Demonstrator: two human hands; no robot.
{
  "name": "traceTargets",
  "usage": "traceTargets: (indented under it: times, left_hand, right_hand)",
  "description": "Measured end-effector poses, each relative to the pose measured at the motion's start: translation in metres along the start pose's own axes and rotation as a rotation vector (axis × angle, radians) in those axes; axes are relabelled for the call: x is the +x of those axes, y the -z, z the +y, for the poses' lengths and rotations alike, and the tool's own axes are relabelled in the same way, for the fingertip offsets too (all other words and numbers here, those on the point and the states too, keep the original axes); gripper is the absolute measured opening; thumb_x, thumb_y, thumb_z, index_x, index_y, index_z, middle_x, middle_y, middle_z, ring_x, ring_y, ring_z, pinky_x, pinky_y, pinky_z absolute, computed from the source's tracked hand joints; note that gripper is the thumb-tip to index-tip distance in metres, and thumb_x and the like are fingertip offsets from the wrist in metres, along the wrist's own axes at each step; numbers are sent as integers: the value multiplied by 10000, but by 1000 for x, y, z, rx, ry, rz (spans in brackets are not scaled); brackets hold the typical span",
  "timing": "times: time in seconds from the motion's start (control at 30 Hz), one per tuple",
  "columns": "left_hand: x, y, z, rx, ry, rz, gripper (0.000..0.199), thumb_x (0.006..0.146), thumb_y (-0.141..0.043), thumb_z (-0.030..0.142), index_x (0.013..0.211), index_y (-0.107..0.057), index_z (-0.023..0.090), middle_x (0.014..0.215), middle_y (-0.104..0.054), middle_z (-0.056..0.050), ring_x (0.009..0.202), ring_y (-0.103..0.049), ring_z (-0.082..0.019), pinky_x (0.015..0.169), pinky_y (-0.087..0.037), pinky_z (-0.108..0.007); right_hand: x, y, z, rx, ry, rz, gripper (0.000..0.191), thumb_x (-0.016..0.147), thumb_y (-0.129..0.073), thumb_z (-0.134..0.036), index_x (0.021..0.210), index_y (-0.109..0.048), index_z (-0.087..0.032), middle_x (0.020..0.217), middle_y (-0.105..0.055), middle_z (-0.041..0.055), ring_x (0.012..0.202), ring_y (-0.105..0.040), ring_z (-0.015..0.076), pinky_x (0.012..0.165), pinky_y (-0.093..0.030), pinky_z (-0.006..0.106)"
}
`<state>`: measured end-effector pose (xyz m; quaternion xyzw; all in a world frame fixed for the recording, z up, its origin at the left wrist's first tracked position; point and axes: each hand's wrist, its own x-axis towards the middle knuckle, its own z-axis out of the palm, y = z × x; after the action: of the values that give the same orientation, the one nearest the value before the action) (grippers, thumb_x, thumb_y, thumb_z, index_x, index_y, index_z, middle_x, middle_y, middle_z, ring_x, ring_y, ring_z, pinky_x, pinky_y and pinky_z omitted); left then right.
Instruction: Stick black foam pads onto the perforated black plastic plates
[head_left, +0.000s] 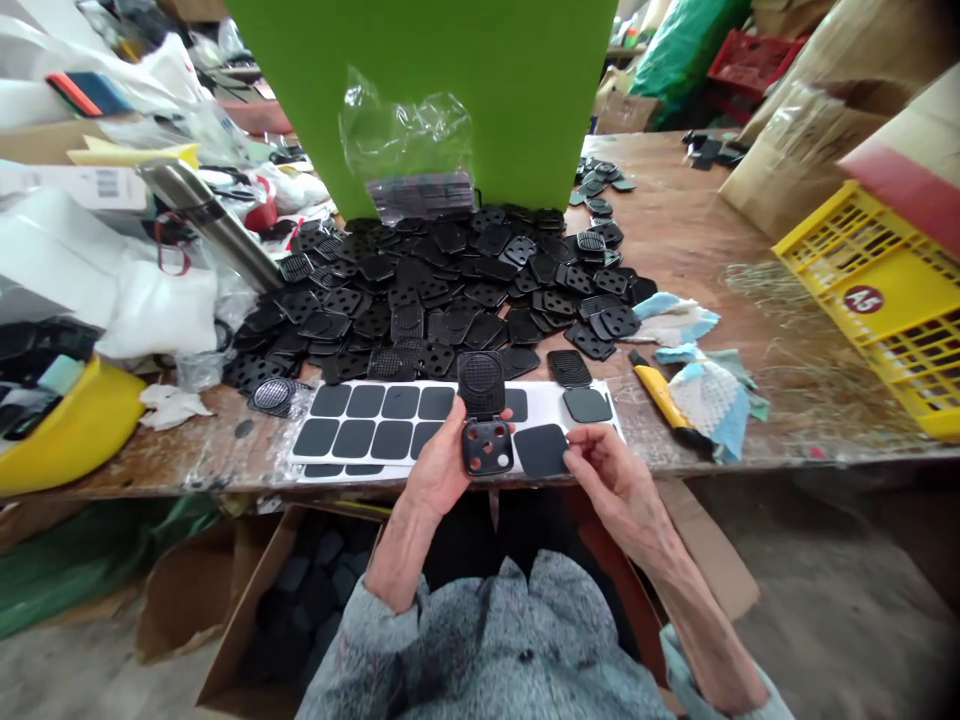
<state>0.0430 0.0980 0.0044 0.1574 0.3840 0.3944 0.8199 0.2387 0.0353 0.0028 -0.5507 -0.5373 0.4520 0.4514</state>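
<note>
My left hand grips an unfolded black hinged plastic case; its lower half has round holes and its upper half a fine ribbed texture. Between the thumb and fingers of my right hand is a dark rounded-square sticker, just right of the case. Under both lies a white backing sheet with rows of similar dark stickers. Another unfolded case rests at the sheet's right end, its lower half covered by a smooth dark square.
A heap of black cases spreads behind the sheet, before a green box. To the right lie a yellow cutter knife, rags and a yellow crate. A steel flask leans at left. Below is a carton.
</note>
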Motion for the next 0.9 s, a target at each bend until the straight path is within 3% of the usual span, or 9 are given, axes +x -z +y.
traceTargets:
  times: [0.1, 0.23, 0.33, 0.47, 0.6, 0.73, 0.9]
  left_hand:
    - [-1, 1, -3, -60, 2, -29, 464, 889, -405, 473, 1067, -629, 108, 995, -681, -127, 826, -653, -189, 723, -523, -298]
    - [-1, -3, -5, -106, -8, 21, 498, 884, -381, 508, 1011, -636, 99, 877, -692, -117, 845, -655, -221, 771, -518, -357]
    - [-2, -8, -6, -110, -23, 42, 497, 894, -354, 501, 984, -635, 102, 823, -691, -111, 808, -661, -226, 745, -522, -359]
    - [-2, -9, -7, -86, -44, 45, 479, 897, -358, 486, 944, -641, 102, 799, -692, -103, 747, -663, -196, 643, -523, -280]
    - [-2, -8, -9, -63, -37, 47, 465, 886, -382, 491, 994, -630, 113, 798, -691, -98, 705, -660, -185, 531, -496, -234]
    - [-3, -11, -10, -109, -47, 59, 432, 892, -389, 466, 1033, -620, 128, 794, -690, -79, 709, -663, -185, 563, -510, -254]
    - [-3, -16, -10, -116, -50, 70, 438, 906, -357, 451, 1000, -625, 118, 790, -690, -85, 726, -662, -192, 517, -486, -234]
  right_hand:
    - [-3, -2, -3, 129, -96, 17, 178, 841, -551, -374, 926, -513, -222, 833, -523, 7, 752, -522, 136, 701, -463, 266]
    - [-5, -2, -4, 302, -195, -15, 219, 820, -582, -387, 944, -519, -218, 853, -557, 18, 790, -554, 153, 738, -490, 302]
    - [-6, -3, -3, 366, -239, -58, 191, 821, -583, -384, 862, -532, -205, 860, -582, 19, 750, -564, 144, 733, -482, 301]
    - [-7, -5, -4, 426, -294, -87, 210, 810, -603, -376, 923, -541, -210, 851, -597, 9, 687, -569, 124, 679, -476, 280]
    - [-6, -9, -4, 430, -290, -114, 202, 810, -602, -372, 908, -544, -205, 809, -595, 3, 729, -586, 135, 721, -484, 295]
    - [-5, -13, 0, 401, -275, -69, 303, 762, -657, -336, 1020, -548, -219, 862, -597, -1, 786, -577, 120, 752, -472, 270]
    - [-8, -15, 6, 338, -291, -110, 205, 793, -619, -350, 914, -561, -194, 792, -584, 2, 730, -541, 122, 680, -438, 260]
